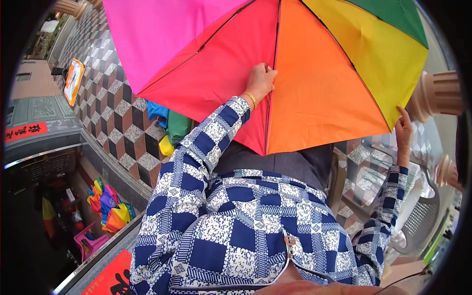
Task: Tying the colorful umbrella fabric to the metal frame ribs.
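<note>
A rainbow umbrella (314, 88) is spread over my lap with its inner side and dark ribs toward me. Pink, red, orange, yellow and green panels show. My left hand (260, 81) is closed around the rib between the red and orange panels, about midway along it; its fingertips press together at the rib. At the right, my right hand (403, 130) pinches the yellow panel's outer corner, with the index finger up along the edge and the thumb mostly hidden. The shaft and handle are out of view.
More folded colourful umbrellas (110, 206) lie beyond a doorway at the lower left, by a pink basket (86, 241). Blue, green and yellow cloth (178, 128) lies on the patterned tiles left of my lap. A grey plastic chair (422, 221) stands at the right, near columns (439, 96).
</note>
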Available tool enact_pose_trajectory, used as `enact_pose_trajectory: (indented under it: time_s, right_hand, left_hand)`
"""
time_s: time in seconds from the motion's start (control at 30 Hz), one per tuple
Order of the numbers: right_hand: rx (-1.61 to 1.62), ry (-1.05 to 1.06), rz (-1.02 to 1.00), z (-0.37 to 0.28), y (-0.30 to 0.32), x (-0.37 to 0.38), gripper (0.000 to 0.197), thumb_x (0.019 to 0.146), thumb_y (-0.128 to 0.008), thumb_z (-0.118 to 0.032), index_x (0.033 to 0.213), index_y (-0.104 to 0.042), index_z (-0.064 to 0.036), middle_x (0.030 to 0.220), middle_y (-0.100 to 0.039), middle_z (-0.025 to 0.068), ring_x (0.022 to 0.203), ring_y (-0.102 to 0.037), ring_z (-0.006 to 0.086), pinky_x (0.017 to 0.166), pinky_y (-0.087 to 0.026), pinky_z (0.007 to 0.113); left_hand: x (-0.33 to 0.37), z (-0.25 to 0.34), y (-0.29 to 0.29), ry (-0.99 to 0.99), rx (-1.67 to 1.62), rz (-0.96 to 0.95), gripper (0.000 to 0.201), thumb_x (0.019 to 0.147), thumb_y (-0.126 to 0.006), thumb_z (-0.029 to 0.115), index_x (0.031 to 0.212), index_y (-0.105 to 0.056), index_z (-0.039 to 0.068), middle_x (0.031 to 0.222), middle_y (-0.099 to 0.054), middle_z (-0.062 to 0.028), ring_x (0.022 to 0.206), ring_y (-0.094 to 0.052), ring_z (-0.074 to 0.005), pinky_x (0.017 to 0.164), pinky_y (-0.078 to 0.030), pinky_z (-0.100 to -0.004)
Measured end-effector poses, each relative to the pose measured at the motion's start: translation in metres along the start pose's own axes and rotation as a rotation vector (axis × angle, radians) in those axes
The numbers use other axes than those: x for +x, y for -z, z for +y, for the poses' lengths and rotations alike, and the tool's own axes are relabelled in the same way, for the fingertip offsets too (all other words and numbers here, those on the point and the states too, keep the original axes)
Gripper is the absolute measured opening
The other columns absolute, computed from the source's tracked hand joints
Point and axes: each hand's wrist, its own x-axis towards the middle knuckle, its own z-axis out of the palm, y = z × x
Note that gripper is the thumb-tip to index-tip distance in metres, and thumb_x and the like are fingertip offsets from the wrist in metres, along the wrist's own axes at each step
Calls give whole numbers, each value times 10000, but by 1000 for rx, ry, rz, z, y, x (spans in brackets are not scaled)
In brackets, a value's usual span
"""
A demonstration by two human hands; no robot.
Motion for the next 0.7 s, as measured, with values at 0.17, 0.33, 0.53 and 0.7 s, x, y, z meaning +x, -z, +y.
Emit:
enact_pose_trajectory:
  time_s: [0.17,0.33,0.53,0.7]
  right_hand:
    - [219,27,382,-97,18,5,169,886,-509,-63,1017,-569,26,748,-530,6,654,-467,49,635,-439,202]
    - [557,213,-71,-203,-55,-3,113,855,-523,1,940,-598,-8,792,-578,25,748,-566,102,688,-458,220]
    - [364,380,-377,-242,-181,9,116,782,-587,-118,867,-663,-98,797,-600,73,769,-594,235,671,-476,326]
    - [58,342,-283,-247,-229,9,126,795,-557,-115,857,-655,-66,847,-627,96,806,-611,269,691,-484,373]
  left_hand:
    - [6,-12,13,165,-424,-121,144,865,-516,121,855,-546,-19,677,-579,-91,543,-612,-175,427,-461,-226]
    - [7,-4,17,235,-481,-132,160,858,-526,124,896,-526,-32,718,-591,-126,537,-611,-201,410,-465,-248]
    - [8,-3,16,285,-511,-167,149,876,-520,123,931,-529,-16,772,-604,-125,615,-634,-228,483,-518,-280]
    - [2,-3,16,283,-602,-163,131,881,-509,110,928,-525,-11,785,-601,-125,619,-636,-247,497,-531,-315]
